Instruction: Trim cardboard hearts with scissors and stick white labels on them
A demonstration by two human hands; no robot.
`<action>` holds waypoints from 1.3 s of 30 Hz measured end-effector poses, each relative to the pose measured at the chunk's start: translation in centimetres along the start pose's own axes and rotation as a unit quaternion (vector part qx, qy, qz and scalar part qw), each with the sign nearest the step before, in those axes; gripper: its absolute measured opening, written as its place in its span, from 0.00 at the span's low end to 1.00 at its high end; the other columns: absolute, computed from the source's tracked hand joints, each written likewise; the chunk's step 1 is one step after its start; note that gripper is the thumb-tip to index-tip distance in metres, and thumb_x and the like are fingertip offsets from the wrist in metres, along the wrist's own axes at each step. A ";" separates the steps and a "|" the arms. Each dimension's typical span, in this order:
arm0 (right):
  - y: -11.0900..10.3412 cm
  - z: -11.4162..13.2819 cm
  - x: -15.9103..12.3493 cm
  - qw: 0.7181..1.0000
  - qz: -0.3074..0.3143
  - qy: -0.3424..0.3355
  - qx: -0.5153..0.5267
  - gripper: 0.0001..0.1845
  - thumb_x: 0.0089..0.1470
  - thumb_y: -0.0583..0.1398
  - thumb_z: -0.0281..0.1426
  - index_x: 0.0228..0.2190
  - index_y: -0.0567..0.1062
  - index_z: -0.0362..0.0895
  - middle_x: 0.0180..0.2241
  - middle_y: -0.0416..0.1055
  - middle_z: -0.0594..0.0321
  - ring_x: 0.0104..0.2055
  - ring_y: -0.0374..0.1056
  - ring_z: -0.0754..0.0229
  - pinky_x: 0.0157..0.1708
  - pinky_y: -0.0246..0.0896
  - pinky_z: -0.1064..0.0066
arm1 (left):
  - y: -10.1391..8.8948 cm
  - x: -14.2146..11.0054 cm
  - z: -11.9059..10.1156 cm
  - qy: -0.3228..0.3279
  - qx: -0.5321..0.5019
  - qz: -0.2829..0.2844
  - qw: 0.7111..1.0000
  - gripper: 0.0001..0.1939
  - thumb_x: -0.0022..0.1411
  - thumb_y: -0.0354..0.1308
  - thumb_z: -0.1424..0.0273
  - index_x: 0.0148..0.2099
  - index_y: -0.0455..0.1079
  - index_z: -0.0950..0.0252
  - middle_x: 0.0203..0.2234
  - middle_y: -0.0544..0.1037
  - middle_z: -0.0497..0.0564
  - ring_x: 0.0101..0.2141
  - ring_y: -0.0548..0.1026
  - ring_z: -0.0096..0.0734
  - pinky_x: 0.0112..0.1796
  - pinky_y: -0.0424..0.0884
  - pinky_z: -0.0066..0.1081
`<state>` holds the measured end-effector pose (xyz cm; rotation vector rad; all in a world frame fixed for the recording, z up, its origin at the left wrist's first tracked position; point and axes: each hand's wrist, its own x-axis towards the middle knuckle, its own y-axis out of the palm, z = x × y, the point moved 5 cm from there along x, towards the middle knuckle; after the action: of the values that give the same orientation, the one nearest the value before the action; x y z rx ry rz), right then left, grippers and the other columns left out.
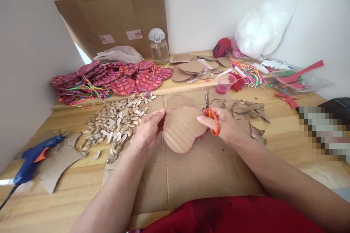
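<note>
fingers closed, a person's left hand (150, 127) pinches a heart-shaped cardboard cutout (182, 129) between the near and far edges of the wooden surface (281, 134); the right hand (222, 125) grips its other side and orange-handled scissors (216, 121). a blue glue gun (37, 158) lies near the left edge.

The cardboard shape (184, 131) is striped in light tan and outlined in pink. The scissors (208, 111) are finished with orange handles (217, 124). The glue gun (31, 160) is coloured blue, its trigger (41, 154) orange. The decorations (149, 80) are mottled pink and red, star-dotted in orange.
</note>
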<state>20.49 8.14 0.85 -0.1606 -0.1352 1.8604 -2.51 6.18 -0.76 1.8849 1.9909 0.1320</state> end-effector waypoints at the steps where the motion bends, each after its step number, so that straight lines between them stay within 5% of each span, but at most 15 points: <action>1: 0.0 0.0 0.0 1.000 -0.001 0.000 0.000 0.18 0.49 0.68 0.44 0.26 0.71 0.44 0.26 0.61 0.68 0.27 0.54 0.65 0.27 0.47 0.71 | 0.0 0.0 -0.1 0.003 0.001 0.000 1.000 0.15 0.53 0.69 0.58 0.35 0.77 0.65 0.25 0.77 0.47 0.25 0.70 0.24 0.29 0.65 0.24; 10: 0.6 -0.2 -0.1 0.998 0.020 0.031 0.046 0.17 0.47 0.69 0.44 0.27 0.73 0.44 0.24 0.64 0.68 0.25 0.58 0.65 0.26 0.51 0.70 | 0.4 -0.4 -0.9 0.049 0.021 0.018 0.998 0.19 0.50 0.73 0.68 0.46 0.78 0.61 0.31 0.81 0.48 0.31 0.75 0.23 0.33 0.67 0.21; 17: 0.3 0.1 0.0 0.999 -0.018 0.030 0.020 0.17 0.41 0.71 0.42 0.26 0.74 0.43 0.24 0.65 0.68 0.25 0.57 0.65 0.27 0.52 0.71 | 0.4 -0.2 -1.0 0.068 0.048 0.014 0.996 0.18 0.48 0.74 0.68 0.43 0.80 0.63 0.26 0.80 0.47 0.29 0.73 0.21 0.34 0.68 0.21; 39: 0.8 0.1 0.0 0.999 0.024 0.033 0.015 0.16 0.44 0.69 0.41 0.25 0.73 0.43 0.22 0.62 0.70 0.24 0.52 0.67 0.26 0.46 0.71 | 0.0 0.0 -0.6 0.047 0.086 -0.001 0.995 0.20 0.47 0.75 0.65 0.42 0.78 0.66 0.30 0.83 0.51 0.31 0.76 0.24 0.36 0.70 0.23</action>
<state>19.68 7.95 0.85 -0.2059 -0.0571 1.9016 -2.73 6.32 -0.17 2.0169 2.1261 0.0512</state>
